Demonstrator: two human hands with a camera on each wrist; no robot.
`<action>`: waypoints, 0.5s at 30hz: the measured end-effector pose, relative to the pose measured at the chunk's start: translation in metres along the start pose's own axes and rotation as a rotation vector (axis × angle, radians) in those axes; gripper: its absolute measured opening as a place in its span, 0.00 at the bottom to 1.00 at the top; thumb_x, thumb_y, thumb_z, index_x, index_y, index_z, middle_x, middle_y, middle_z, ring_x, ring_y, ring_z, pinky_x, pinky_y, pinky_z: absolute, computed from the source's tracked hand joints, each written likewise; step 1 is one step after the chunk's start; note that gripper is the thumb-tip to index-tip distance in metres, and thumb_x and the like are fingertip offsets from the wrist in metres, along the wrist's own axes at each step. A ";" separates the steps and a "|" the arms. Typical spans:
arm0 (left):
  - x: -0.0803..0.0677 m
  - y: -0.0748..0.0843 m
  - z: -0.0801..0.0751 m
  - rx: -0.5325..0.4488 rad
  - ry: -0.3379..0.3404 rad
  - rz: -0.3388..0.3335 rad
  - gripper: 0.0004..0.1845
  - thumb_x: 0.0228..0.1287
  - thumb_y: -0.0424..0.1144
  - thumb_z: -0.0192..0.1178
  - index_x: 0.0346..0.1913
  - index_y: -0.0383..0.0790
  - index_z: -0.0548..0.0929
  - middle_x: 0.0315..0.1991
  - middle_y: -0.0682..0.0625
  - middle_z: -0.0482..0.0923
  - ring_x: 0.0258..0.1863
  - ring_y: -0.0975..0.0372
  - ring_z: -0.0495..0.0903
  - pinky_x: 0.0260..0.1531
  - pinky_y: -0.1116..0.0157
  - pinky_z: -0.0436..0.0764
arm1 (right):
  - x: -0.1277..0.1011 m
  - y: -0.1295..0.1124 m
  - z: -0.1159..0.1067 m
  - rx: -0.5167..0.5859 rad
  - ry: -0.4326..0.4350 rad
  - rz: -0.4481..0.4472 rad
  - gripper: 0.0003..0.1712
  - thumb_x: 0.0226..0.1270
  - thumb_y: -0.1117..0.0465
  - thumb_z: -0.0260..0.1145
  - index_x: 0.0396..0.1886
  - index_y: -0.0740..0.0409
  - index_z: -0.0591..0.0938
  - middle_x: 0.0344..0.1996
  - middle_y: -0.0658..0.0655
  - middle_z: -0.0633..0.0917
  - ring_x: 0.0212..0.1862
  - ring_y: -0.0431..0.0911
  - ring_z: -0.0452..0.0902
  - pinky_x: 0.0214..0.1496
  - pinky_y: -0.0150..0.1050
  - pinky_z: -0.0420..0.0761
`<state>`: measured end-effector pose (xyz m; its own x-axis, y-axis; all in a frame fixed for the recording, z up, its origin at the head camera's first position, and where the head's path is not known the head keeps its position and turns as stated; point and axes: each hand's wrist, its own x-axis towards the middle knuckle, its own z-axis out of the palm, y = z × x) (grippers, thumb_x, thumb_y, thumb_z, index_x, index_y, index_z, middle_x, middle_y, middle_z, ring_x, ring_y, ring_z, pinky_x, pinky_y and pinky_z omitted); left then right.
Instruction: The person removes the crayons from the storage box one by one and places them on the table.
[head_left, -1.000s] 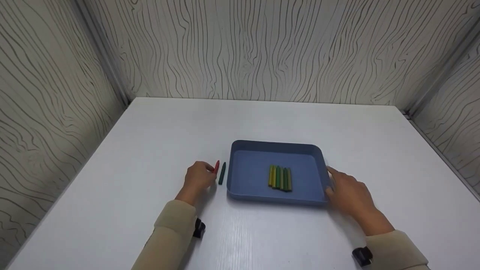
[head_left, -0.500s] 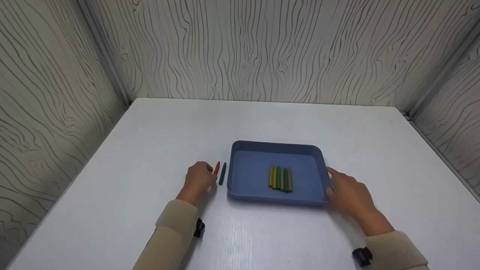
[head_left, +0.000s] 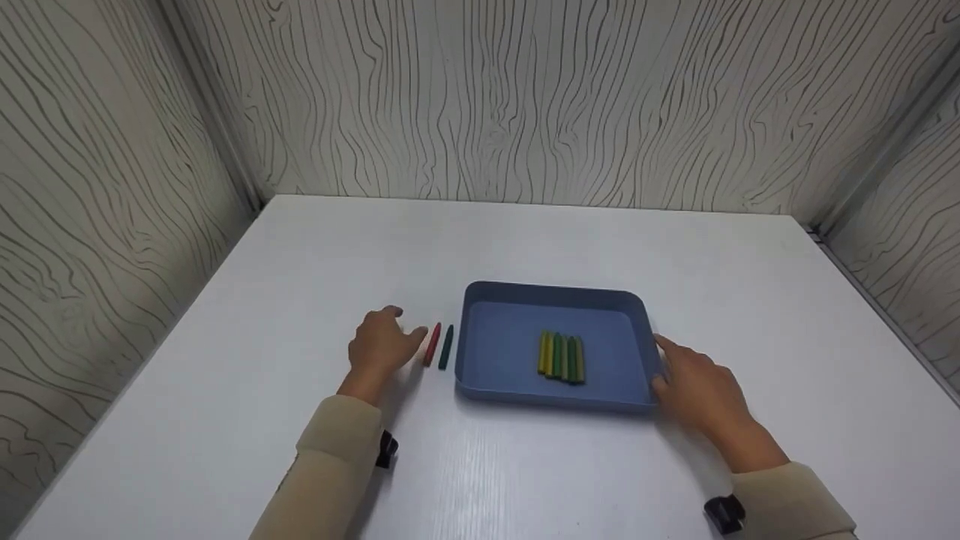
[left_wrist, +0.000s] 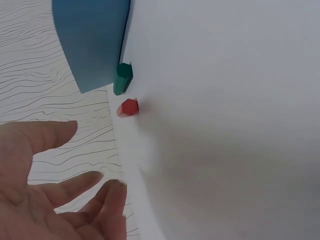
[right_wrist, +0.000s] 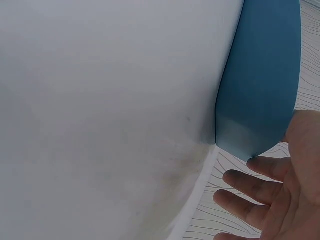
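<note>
In the head view my left hand (head_left: 381,343) is just left of a red crayon (head_left: 432,345), thumb and fingers spread and holding nothing. The left wrist view shows a gap between the thumb and the red crayon's end (left_wrist: 130,107). Beside the red one lies a dark green crayon (head_left: 446,347), roughly parallel to it and close to a blue tray (head_left: 495,391). Inside the tray several yellow and green crayons (head_left: 561,357) lie in a row. My right hand (head_left: 701,390) touches the tray's right side with fairly straight fingers; the wall partly hides its thumb in the right wrist view.
The tray stands on a white table (head_left: 360,255). Panels with a wood-grain line pattern (head_left: 495,97) enclose the table at the back and on both sides.
My left hand has let go of the red crayon, spread its fingers and drawn back to the left. The red crayon lies on the table. My right hand and the tray have stayed put.
</note>
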<state>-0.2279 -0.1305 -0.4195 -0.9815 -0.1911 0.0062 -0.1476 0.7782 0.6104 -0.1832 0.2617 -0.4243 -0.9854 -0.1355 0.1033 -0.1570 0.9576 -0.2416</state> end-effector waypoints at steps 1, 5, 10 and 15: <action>0.000 -0.001 -0.001 0.030 0.011 0.001 0.31 0.60 0.49 0.63 0.60 0.30 0.75 0.53 0.34 0.76 0.51 0.44 0.76 0.47 0.47 0.74 | 0.000 0.000 0.000 0.001 0.000 0.001 0.31 0.62 0.63 0.57 0.66 0.68 0.67 0.55 0.71 0.76 0.54 0.67 0.71 0.47 0.62 0.70; 0.001 -0.003 -0.005 0.124 0.038 0.015 0.38 0.58 0.56 0.62 0.64 0.32 0.71 0.57 0.33 0.72 0.55 0.41 0.71 0.49 0.42 0.67 | 0.000 0.000 0.000 -0.001 0.000 0.004 0.31 0.62 0.63 0.57 0.66 0.69 0.67 0.55 0.72 0.76 0.55 0.67 0.71 0.47 0.62 0.70; 0.002 -0.004 -0.007 0.157 0.032 0.011 0.45 0.57 0.63 0.59 0.69 0.33 0.65 0.66 0.30 0.60 0.65 0.40 0.58 0.55 0.36 0.57 | 0.000 0.000 0.001 0.003 -0.008 0.009 0.31 0.62 0.63 0.57 0.66 0.69 0.67 0.56 0.72 0.75 0.56 0.67 0.70 0.49 0.63 0.69; 0.002 0.000 -0.008 0.168 0.021 0.002 0.51 0.56 0.68 0.56 0.72 0.35 0.58 0.71 0.28 0.46 0.70 0.38 0.44 0.58 0.32 0.46 | 0.001 -0.001 0.000 0.009 -0.003 0.010 0.31 0.62 0.64 0.57 0.65 0.69 0.67 0.56 0.71 0.75 0.55 0.67 0.70 0.48 0.64 0.69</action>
<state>-0.2290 -0.1363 -0.4131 -0.9793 -0.2010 0.0249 -0.1661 0.8671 0.4696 -0.1836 0.2610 -0.4241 -0.9871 -0.1267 0.0978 -0.1477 0.9565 -0.2516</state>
